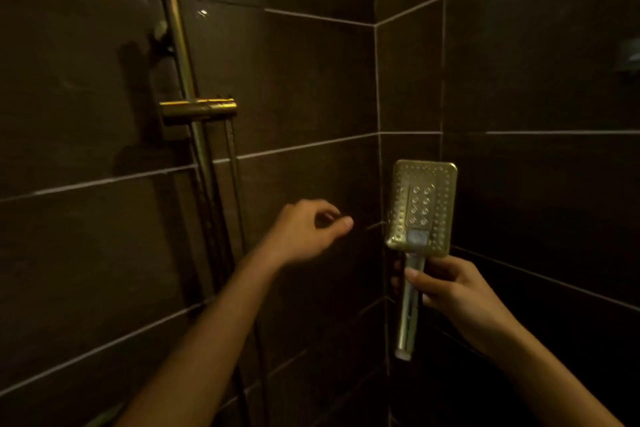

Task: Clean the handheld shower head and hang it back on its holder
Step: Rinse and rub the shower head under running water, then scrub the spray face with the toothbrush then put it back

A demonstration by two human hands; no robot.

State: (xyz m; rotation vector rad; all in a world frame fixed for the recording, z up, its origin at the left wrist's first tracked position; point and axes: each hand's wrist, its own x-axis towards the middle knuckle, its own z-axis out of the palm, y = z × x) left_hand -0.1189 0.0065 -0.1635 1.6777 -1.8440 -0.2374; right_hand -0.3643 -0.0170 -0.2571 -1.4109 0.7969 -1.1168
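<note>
Two grips seen: right grip clamped round shower head handle; left grip loosely curled, holding nothing, below holder.

I record the shower head as brass-gold, its face patterned with rows of small round nozzle dots and 1 pale grey button low at centre. Its handle reads silver-gold. Holder and rail: gold. Wall tiles: dark brown, with pale grey grout lines.
</note>
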